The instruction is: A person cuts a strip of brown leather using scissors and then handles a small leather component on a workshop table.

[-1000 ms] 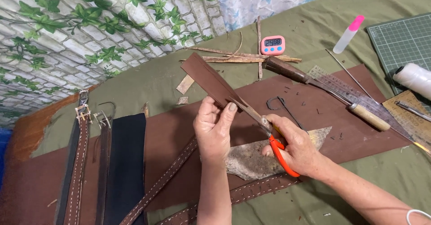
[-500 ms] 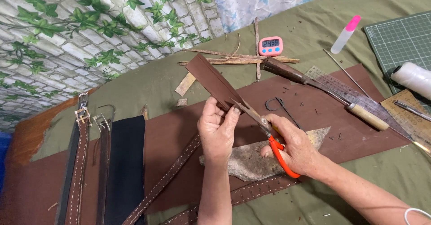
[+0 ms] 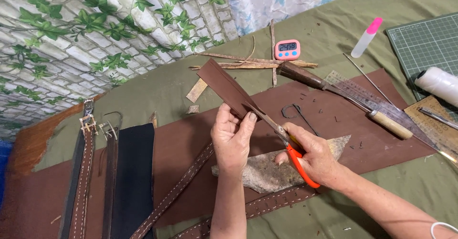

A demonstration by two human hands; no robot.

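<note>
Brown leather strip [image 3: 224,85] was held up off the counter, centre of scene, angled from far-left down to near-right; smooth matte face, straight long edges, squared far end. Left hand [image 3: 232,141] was pinching the strip's near end between thumb and fingertips. Right hand [image 3: 312,160] was clenched through the orange plastic loops of the scissors [image 3: 281,141]; dull metal blades pointed far-left and met the strip's near end right by the left thumb. Couldn't tell how wide the blades stood.

Under both hands: a large flat brown leather sheet [image 3: 181,139] lying on the olive cloth [image 3: 334,34] that covered the counter. On the sheet, just below the hands, a rough grey-tan scrap [image 3: 267,172] with a mottled, fibrous face and a pointed right end. Two narrow stitched straps [image 3: 174,193] with white thread rows crossed the near edge.

Left: buckled belts [image 3: 86,167] with white stitching, plus a wide black panel [image 3: 136,172] beside them.

Far of the hands: thin offcut slivers [image 3: 248,60], a pink digital timer [image 3: 288,49]. Right: a dark tapered wooden-handled tool [image 3: 305,76], a clear ruler [image 3: 367,96], a pale-handled awl [image 3: 391,124], a small bottle with pink cap [image 3: 366,37], a green gridded cutting mat [image 3: 424,43], a white thread spool [image 3: 439,84]. Ivy-on-brick print backdrop [image 3: 95,34] far-left.
</note>
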